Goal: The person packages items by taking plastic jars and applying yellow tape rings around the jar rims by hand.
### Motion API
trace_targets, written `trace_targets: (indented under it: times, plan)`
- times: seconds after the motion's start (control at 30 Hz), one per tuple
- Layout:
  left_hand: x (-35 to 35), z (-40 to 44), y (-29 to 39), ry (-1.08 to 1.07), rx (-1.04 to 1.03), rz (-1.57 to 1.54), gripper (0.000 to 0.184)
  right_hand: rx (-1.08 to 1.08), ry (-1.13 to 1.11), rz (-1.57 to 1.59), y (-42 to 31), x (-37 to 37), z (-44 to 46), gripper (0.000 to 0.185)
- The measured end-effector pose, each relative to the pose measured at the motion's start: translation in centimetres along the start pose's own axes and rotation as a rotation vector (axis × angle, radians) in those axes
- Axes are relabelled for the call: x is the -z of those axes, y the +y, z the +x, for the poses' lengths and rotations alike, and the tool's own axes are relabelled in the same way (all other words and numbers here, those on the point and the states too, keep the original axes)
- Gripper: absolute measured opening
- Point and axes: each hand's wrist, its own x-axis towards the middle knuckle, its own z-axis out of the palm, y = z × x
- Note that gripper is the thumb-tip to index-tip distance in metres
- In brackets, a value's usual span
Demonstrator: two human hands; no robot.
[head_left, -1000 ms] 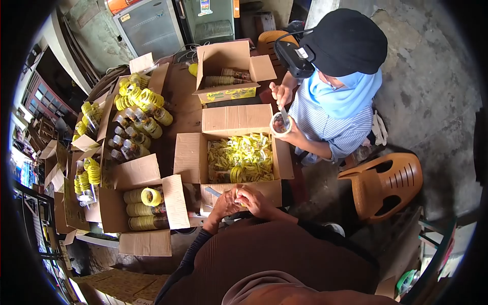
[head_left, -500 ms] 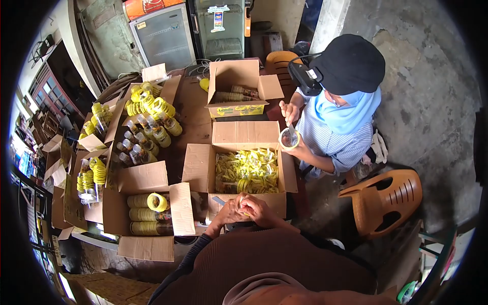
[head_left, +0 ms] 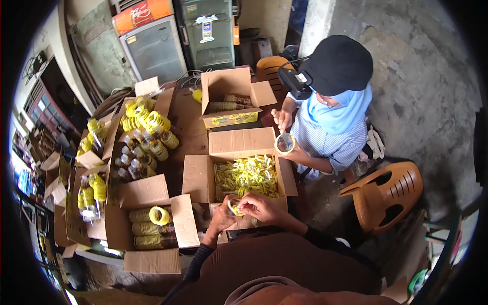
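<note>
My left hand [head_left: 221, 217] is wrapped round a small round item with a yellow rim [head_left: 234, 206], just in front of the open box [head_left: 197, 178] full of yellow packets [head_left: 246, 175]. The fingers of my right hand [head_left: 260, 208] are pinched together at the item's right side; what they grip is too small to tell. To the lower left, another open carton [head_left: 118, 226] holds stacked yellow-edged rolls [head_left: 152, 229] with a yellow ring [head_left: 159, 216] on top.
Across the table at the right, a co-worker [head_left: 333, 122] holds a yellow-rimmed cup [head_left: 284, 144]. Clear-topped yellow containers [head_left: 145, 147] stand at the left. A box [head_left: 229, 119] sits behind, a brown chair [head_left: 384, 195] at the right.
My hands have parted slightly, and the yellow-rimmed item now shows between them. The grey blade that stuck out by my left hand is no longer visible. The co-worker's cup has tilted.
</note>
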Motion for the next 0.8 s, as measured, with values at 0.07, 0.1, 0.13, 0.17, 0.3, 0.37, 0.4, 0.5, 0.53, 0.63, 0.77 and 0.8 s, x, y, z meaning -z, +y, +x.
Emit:
trace_targets:
  times: [0.07, 0.1, 0.13, 0.17, 0.3, 0.37, 0.4, 0.5, 0.53, 0.63, 0.77, 0.8]
  plan:
    - [1.2, 0.1, 0.5, -0.004, 0.073, -0.009, 0.075, -0.053, 0.037, 0.111, -4.3, 3.0, 1.9, 0.019]
    - [1.6, 0.2, 0.8, 0.016, 0.058, 0.041, 0.075, -0.042, 0.072, 0.103, -5.3, 4.1, 2.4, 0.021]
    - [1.8, 0.2, 1.0, 0.040, 0.045, 0.091, 0.075, -0.031, 0.102, 0.097, -5.8, 4.8, 2.7, 0.022]
    - [1.9, 0.3, 1.3, 0.037, 0.044, 0.098, 0.075, -0.035, 0.108, 0.069, -5.1, 5.0, 2.8, 0.023]
    - [1.1, 0.4, 1.7, -0.006, 0.018, 0.198, 0.077, -0.048, -0.014, -0.133, 0.1, 2.1, 1.5, 0.030]
    - [0.1, 0.3, 1.5, 0.007, -0.048, 0.207, 0.077, -0.102, -0.057, -0.068, 2.8, -0.6, -1.0, 0.029]
    - [-0.5, 0.4, 1.8, 0.044, -0.090, 0.228, 0.076, -0.154, -0.092, -0.039, 3.2, -1.3, -1.8, 0.027]
    - [-1.8, 0.2, 2.6, 0.003, -0.054, 0.218, 0.075, -0.190, -0.059, 0.003, 3.6, -1.8, -3.6, 0.019]
    - [-2.1, 0.5, 2.8, 0.009, -0.075, 0.205, 0.074, -0.196, -0.047, 0.002, 3.6, -1.4, -3.6, 0.017]
    - [-2.9, 0.8, 2.8, 0.018, -0.058, 0.219, 0.074, -0.250, -0.044, 0.106, 4.5, -0.4, -4.0, 0.014]
    - [-2.5, 2.1, 4.7, 0.024, -0.023, 0.271, 0.075, -0.207, 0.060, 0.096, 4.5, 0.2, -3.2, 0.014]
    - [-2.9, 2.5, 5.0, 0.053, -0.032, 0.256, 0.075, -0.189, 0.108, 0.080, 4.5, 0.4, -3.1, 0.017]
